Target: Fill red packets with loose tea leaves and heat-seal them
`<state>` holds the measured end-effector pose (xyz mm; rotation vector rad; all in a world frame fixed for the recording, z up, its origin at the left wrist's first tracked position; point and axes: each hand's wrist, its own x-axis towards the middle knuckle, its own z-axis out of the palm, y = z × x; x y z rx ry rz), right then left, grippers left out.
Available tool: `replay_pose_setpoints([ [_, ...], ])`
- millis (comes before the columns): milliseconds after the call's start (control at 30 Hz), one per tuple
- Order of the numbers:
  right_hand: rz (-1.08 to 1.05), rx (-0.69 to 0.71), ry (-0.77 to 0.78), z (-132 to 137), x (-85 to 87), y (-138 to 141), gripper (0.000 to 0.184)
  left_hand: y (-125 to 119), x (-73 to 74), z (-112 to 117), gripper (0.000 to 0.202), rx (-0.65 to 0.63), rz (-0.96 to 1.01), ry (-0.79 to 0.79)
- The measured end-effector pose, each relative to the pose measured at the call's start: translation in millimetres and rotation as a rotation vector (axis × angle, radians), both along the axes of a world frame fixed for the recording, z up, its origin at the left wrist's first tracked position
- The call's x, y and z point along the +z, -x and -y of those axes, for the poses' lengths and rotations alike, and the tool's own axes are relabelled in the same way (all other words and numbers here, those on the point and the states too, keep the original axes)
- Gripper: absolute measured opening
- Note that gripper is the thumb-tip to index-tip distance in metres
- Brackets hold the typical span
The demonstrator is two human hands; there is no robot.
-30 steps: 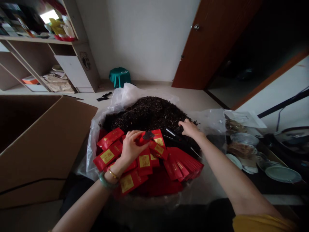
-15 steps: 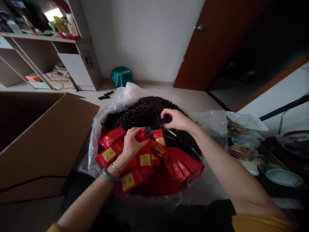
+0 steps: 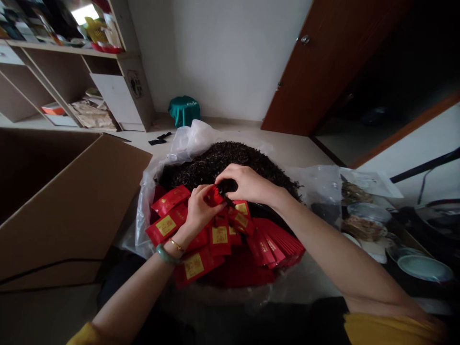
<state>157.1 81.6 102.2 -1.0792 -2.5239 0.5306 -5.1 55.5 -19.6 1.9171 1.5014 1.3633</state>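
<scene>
A heap of dark loose tea leaves [image 3: 215, 163] lies in a clear plastic bag [image 3: 190, 136] in front of me. Several small red packets with gold labels [image 3: 219, 235] are spread over its near side. My left hand [image 3: 197, 213] is closed around one red packet [image 3: 214, 195], holding its mouth up. My right hand [image 3: 244, 182] is pinched shut on a clump of tea leaves [image 3: 227, 186] right at the packet's opening. A green bangle and a thin gold bracelet sit on my left wrist.
A large open cardboard box [image 3: 72, 191] stands at the left. Shelves [image 3: 72, 72] and a green stool [image 3: 185, 109] are behind. A brown door [image 3: 323, 62] is at the back right. Plates and bowls [image 3: 424, 268] crowd the right side.
My right hand left the far right of the tea heap, gathered a pinch of leaves and came left to the packet's mouth. My left hand stayed put with the packet.
</scene>
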Motion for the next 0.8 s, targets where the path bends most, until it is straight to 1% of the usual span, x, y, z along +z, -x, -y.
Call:
replay_pose_setpoints([
  [100, -0.078, -0.05, 0.003, 4, -2.1, -1, 0.048, -1, -1.0, 0, 0.046, 0.004, 0.013, -0.009],
  [167, -0.123, -0.083, 0.011, 7, -3.3, -2, 0.052, -1, -1.2, 0, 0.046, 0.003, 0.015, -0.012],
  [233, -0.141, -0.101, 0.015, 10, -4.0, -3, 0.049, 0, -1.3, -1, 0.045, -0.001, 0.017, -0.009],
  [300, -0.133, -0.111, 0.007, 11, -4.2, -4, 0.041, 0, -1.2, -1, 0.045, -0.003, 0.023, -0.006],
  [367, -0.1, -0.122, 0.001, 11, -4.1, -5, 0.032, 0, -1.2, -1, 0.046, 0.0, 0.036, -0.007],
  [433, -0.058, -0.134, 0.004, 10, -4.2, -5, 0.028, 0, -1.6, 0, 0.047, -0.005, 0.049, -0.006],
  [500, -0.032, -0.143, 0.01, 8, -4.9, -5, 0.029, -1, -2.4, 0, 0.048, -0.013, 0.05, -0.012],
  [633, 0.0, -0.18, 0.034, 4, -8.8, 2, 0.037, -2, -5.1, -1, 0.05, -0.011, 0.029, -0.051],
  [800, 0.047, -0.194, 0.014, 3, -13.8, 14, 0.031, -3, -7.3, -3, 0.049, -0.022, 0.06, -0.039],
])
